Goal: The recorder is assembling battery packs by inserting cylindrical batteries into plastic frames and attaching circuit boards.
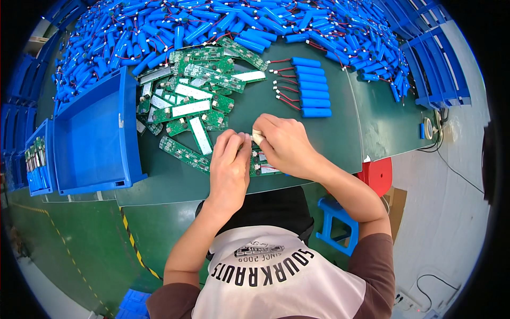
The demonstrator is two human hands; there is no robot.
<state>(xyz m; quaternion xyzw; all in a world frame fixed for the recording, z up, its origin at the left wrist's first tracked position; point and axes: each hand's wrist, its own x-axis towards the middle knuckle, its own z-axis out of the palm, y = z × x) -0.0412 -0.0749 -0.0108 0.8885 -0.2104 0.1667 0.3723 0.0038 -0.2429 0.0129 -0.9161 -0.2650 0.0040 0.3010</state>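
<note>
My left hand (229, 167) and my right hand (287, 144) meet over the near edge of the green work mat, fingers closed and tips almost touching. Pale finger cots (257, 137) cover fingertips of the right hand. Whatever small piece sits between the fingertips is hidden by them. Under the right hand, parts of green circuit boards (268, 169) show. Left of my left hand lies a heap of green circuit boards (212, 77), several with white strips. Beyond my right hand, several blue cylindrical batteries (314, 86) lie in a neat column, red leads and white connectors pointing left.
A big pile of blue batteries (223, 24) with red wires fills the table's far side. At left stand a blue bin (98, 181) and a smaller bin holding assembled pieces (38, 165). Tape rolls (428, 128) lie at right. A blue stool (337, 223) and red stool (378, 175) stand below.
</note>
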